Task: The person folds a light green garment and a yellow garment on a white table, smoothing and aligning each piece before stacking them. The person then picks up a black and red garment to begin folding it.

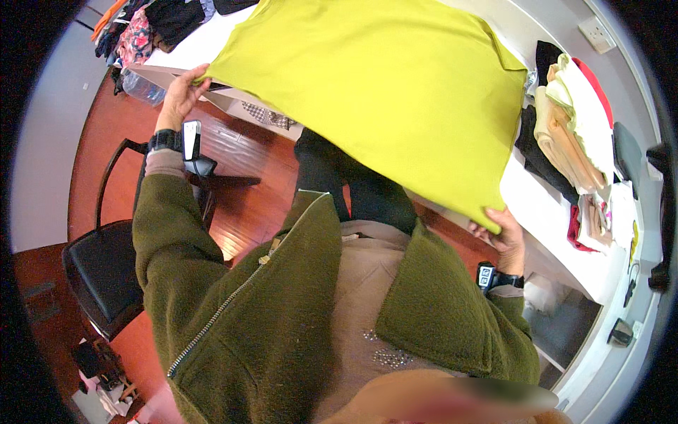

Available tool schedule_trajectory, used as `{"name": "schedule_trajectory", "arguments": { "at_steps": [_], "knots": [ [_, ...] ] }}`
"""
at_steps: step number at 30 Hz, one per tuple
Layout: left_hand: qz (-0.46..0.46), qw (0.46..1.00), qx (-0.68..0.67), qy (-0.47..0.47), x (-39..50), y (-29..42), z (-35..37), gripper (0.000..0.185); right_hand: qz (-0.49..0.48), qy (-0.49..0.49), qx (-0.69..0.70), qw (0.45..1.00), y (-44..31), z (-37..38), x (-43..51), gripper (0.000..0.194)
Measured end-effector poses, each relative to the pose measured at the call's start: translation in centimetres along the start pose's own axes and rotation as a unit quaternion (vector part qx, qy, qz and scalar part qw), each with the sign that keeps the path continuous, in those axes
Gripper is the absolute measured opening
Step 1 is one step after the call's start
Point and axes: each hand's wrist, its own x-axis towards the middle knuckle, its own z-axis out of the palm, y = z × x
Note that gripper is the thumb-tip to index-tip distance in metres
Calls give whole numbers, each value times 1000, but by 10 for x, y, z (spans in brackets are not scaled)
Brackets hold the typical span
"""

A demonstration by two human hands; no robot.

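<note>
A yellow-green cloth (381, 95) lies spread over a white table (551, 212), its near edge stretched between my hands. My left hand (185, 93) pinches the cloth's near left corner, just off the table's front edge. At the near right corner, my right hand (500, 230) grips the fabric between thumb and fingers. The near edge hangs a little past the table front. Both wrists wear black straps with small devices. The cloth's far edge runs out of the picture at the top.
Folded cloths (569, 132) are stacked at the table's right side, below a wall socket (597, 34). A pile of mixed garments (153, 32) lies at the far left. A black chair (108, 270) stands at my left, and a clear plastic container (142, 87) sits below the table.
</note>
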Motion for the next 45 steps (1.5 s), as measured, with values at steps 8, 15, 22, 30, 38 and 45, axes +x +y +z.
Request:
{"name": "schedule_trajectory", "arguments": {
  "at_steps": [8,15,22,30,38,45],
  "knots": [
    [58,998,-3,10,70,76,63,30,-186,49,331,924,-83,-17,68,16],
    [170,982,75,-14,91,32,115,45,-191,169,146,956,-92,0,126,41],
    [284,736,607,-99,81,-26,108,44,-332,216,-615,682,-57,38,133,30],
    [315,650,689,-56,41,-26,111,48,-311,196,-647,668,-58,44,119,24],
    [264,610,745,-57,-36,-24,137,44,-184,99,-731,649,-83,41,98,26],
    [439,605,628,-216,-67,-88,252,53,-329,75,-738,584,-62,121,176,48]
  ]
}}
